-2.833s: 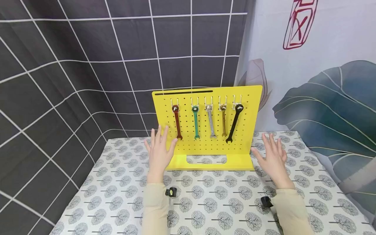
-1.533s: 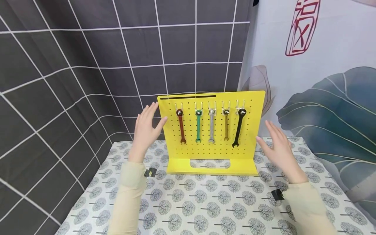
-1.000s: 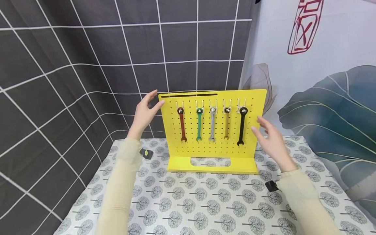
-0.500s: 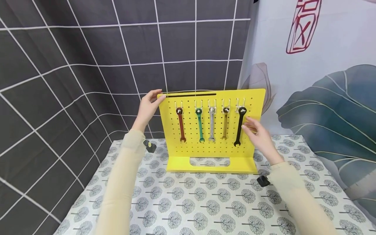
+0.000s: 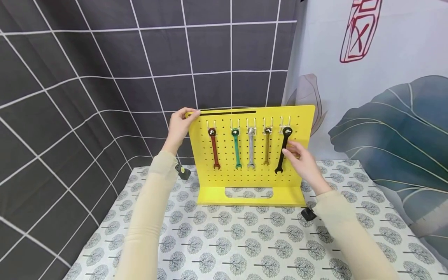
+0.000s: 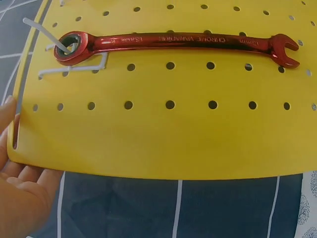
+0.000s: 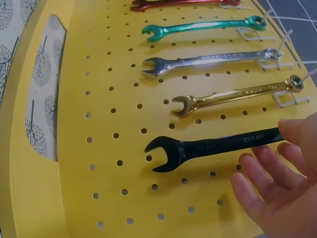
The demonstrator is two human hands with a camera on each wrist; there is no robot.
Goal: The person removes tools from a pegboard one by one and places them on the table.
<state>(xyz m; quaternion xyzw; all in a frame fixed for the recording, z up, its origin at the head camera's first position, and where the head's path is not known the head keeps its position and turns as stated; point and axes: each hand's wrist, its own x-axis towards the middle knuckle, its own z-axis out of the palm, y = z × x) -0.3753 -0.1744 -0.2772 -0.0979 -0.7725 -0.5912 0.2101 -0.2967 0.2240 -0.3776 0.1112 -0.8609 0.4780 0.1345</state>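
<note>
A yellow pegboard [image 5: 241, 179] stands upright on its base. My left hand [image 5: 177, 126] grips its upper left corner, thumb on the front and fingers behind, as the left wrist view shows. My right hand [image 5: 303, 164] holds the shaft of a black combination wrench [image 7: 213, 148] between thumb and fingers. That wrench hangs tilted at the far right of the row, its open end pointing down and left. Beside it hang a gold wrench [image 7: 242, 93], a silver wrench [image 7: 208, 60], a green wrench [image 7: 203, 28] and a red wrench [image 6: 181, 42], each ring end on a white hook.
The board stands on a table [image 5: 224, 249] covered with a tree-print cloth. Behind it hangs a dark curtain [image 5: 140, 50] with a white grid, and a pale printed cloth [image 5: 325, 46] is at the right. A small black wrist camera [image 5: 308, 214] sits at my right sleeve.
My left hand has risen from in front of the board to its upper left corner and taken hold. My right hand has moved left from the board's side onto the black wrench, which now tilts.
</note>
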